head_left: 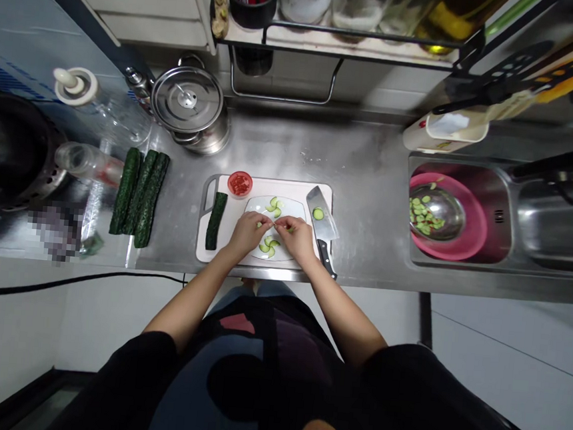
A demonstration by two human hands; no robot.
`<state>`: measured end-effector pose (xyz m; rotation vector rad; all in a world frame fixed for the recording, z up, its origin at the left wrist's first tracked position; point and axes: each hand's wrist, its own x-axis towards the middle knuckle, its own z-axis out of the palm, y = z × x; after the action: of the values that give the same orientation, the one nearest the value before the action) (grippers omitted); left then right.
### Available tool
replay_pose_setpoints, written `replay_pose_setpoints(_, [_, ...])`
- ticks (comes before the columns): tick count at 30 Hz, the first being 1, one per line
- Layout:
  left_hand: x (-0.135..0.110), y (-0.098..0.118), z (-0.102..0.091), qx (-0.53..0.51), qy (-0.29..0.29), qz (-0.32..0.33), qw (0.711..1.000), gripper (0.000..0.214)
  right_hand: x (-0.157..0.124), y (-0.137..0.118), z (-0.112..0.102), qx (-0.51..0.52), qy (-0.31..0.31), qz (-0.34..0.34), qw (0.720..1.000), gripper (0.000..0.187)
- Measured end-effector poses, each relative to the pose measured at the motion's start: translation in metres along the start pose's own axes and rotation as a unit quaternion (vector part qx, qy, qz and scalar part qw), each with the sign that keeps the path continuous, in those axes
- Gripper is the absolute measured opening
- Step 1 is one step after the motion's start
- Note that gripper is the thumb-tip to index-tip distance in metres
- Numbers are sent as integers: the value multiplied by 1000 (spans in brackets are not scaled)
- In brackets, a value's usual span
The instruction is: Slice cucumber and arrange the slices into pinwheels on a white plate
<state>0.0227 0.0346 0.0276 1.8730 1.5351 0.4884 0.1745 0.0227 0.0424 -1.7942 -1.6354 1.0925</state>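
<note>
My left hand (249, 233) and my right hand (295, 237) meet over a white plate (293, 207), fingertips pinched close together. Whatever they pinch is too small to make out; bits of green show beside the fingers. Thin cucumber slices (274, 206) lie fanned at the plate's far side, and more cucumber slices (268, 245) at its near side. The plate rests on a white cutting board (235, 254). Left of it are a cut cucumber (216, 221) and a small red bowl (240, 184) of red pieces. To the right lies a cleaver (322, 217) with one cucumber round on its blade.
Several whole cucumbers (139, 199) lie left of the board, near a glass bottle (83, 160). A lidded steel pot (190, 106) stands behind. On the right, a sink (497, 250) holds a pink basin (476, 221) with a metal bowl (450, 212). A condiment shelf (341, 46) overhangs the back.
</note>
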Motion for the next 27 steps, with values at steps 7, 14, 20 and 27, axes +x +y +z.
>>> replay_pose_setpoints(7, [16,-5,4,8,-15,13,1000,10,14,5,-3,-52,-5,-29,998,14])
replay_pose_setpoints(14, [43,-8,7,13,-25,14,999,12,39,10,-2,-91,-6,-25,996,16])
replay_pose_setpoints(20, [54,-14,9,21,-18,11,1000,9,50,14,5,-92,0,5,996,18])
replay_pose_setpoints(27, [55,-19,11,26,-28,19,999,10,52,19,7,-92,0,10,996,18])
